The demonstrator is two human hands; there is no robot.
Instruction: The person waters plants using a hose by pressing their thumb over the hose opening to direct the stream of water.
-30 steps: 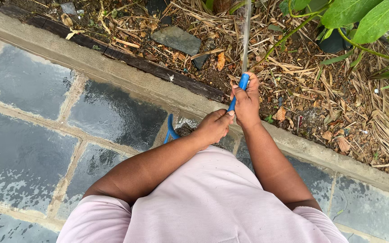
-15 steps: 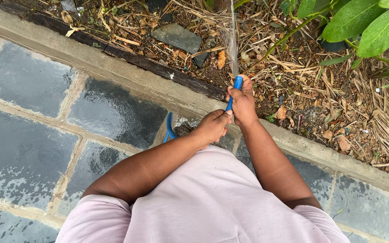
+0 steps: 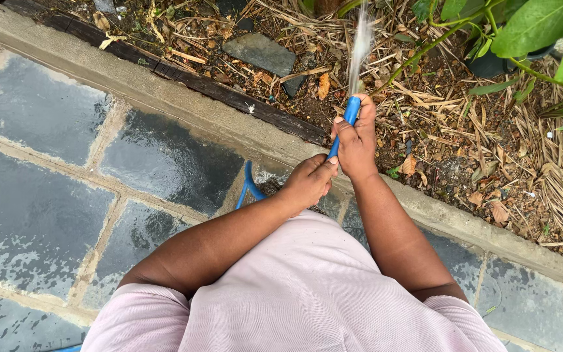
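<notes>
Both hands are gripping the blue hose [image 3: 337, 141], the right hand [image 3: 357, 142] closed near its spraying tip, the left hand [image 3: 309, 181] closed just behind it.

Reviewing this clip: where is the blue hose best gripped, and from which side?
Probably just behind the open tip of the blue hose, where the right hand wraps it from the right; the left hand steadies it lower down. The hose is thin, and water sprays forward from its tip.
</notes>
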